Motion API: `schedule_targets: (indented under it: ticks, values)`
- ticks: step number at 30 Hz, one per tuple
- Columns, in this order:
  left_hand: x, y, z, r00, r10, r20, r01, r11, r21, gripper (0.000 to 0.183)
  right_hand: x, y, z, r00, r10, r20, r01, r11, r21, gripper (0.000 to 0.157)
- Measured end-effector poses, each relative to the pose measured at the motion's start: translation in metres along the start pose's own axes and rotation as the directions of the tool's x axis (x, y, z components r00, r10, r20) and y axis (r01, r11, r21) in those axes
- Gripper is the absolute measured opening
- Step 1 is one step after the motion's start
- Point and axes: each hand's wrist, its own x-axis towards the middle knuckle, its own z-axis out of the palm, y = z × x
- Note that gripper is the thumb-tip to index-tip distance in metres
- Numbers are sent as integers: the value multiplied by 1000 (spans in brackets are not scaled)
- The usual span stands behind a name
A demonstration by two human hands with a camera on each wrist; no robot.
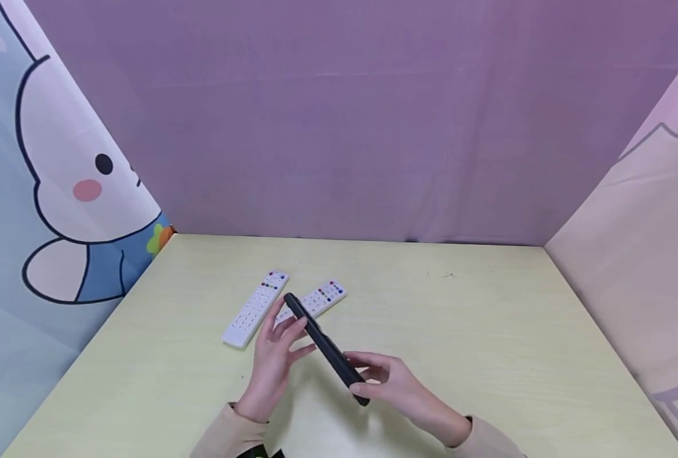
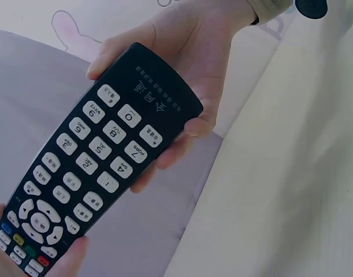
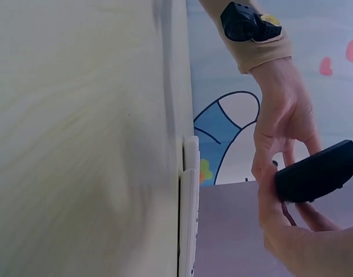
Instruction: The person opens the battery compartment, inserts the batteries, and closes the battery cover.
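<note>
A black remote control [image 1: 327, 346] is held above the table, tilted, between both hands. My left hand [image 1: 271, 366] grips its far end with thumb and fingers on opposite edges. At the near end, my right hand [image 1: 393, 385] holds it between thumb and fingers. The left wrist view shows the keypad face of the black remote [image 2: 101, 147], with white number keys, a round direction pad and small coloured keys. Beyond the left fingers, a white remote [image 1: 253, 312] lies slanted on the table. Another white remote [image 1: 326, 296] is partly hidden behind the left hand and the black remote.
The pale wooden table [image 1: 459, 331] meets a purple cloth wall [image 1: 362, 127] at the back. A blue printed cloth with a cartoon figure [image 1: 70, 191] borders the left side, and a pale cloth [image 1: 648, 254] the right.
</note>
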Motion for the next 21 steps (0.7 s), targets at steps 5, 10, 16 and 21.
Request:
schedule_targets:
  ticks: [5, 10, 16, 21]
  values:
    - [1, 2, -1, 999, 0, -39, 2, 999, 49, 61, 1, 4, 0, 997, -42, 63, 45, 998, -47, 49]
    - [0, 10, -4, 999, 18, -40, -13, 991, 132, 62, -1, 6, -2, 986, -121, 113, 133, 985, -106, 43]
    - [13, 16, -22, 989, 148, 10, -147, 970, 194, 59, -6, 7, -17, 967, -226, 118, 252, 922, -294, 39]
    - [27, 25, -46, 966, 249, 68, -258, 920, 294, 58, -14, 2, -35, 968, -242, 73, 249, 863, -440, 36]
